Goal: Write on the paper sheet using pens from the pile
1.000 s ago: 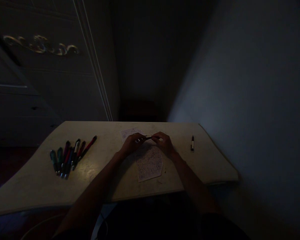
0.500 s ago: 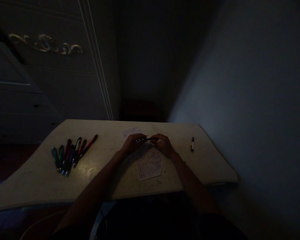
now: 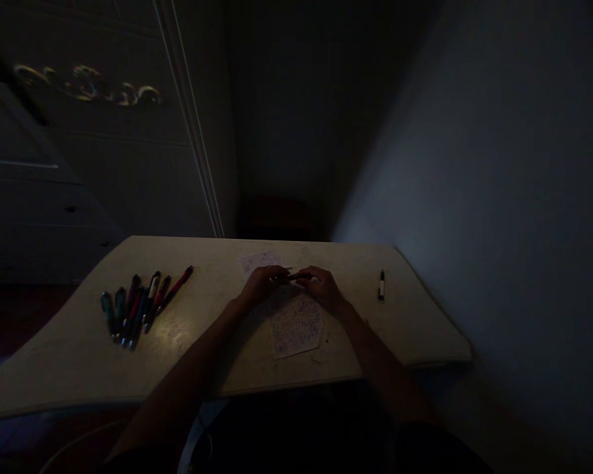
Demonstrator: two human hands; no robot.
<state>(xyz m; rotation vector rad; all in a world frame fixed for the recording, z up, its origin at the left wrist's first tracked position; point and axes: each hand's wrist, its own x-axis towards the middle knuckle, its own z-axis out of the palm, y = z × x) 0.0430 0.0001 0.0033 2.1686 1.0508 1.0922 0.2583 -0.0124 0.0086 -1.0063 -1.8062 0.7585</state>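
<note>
Between my two hands a dark pen (image 3: 296,276) lies roughly level, just above the table. My left hand (image 3: 265,282) is closed on its left end, and my right hand (image 3: 322,285) pinches its right end. Fingers cover much of the pen, and the dim light hides its details. Beneath my hands is a sheet of paper (image 3: 296,328) covered in writing. A second written paper (image 3: 257,261) lies behind my left hand, partly covered by it.
On the left of the pale table (image 3: 202,375), several pens (image 3: 141,306) lie in a loose group, green, red, blue and black. One black-and-white pen (image 3: 381,287) lies alone at the right. A wall (image 3: 499,197) borders the right side; a cabinet (image 3: 103,171) stands behind at left.
Both hands stay almost in place with the pen between them. The pen's tilt and the fingers on it have shifted slightly; the other pens and papers lie as before.
</note>
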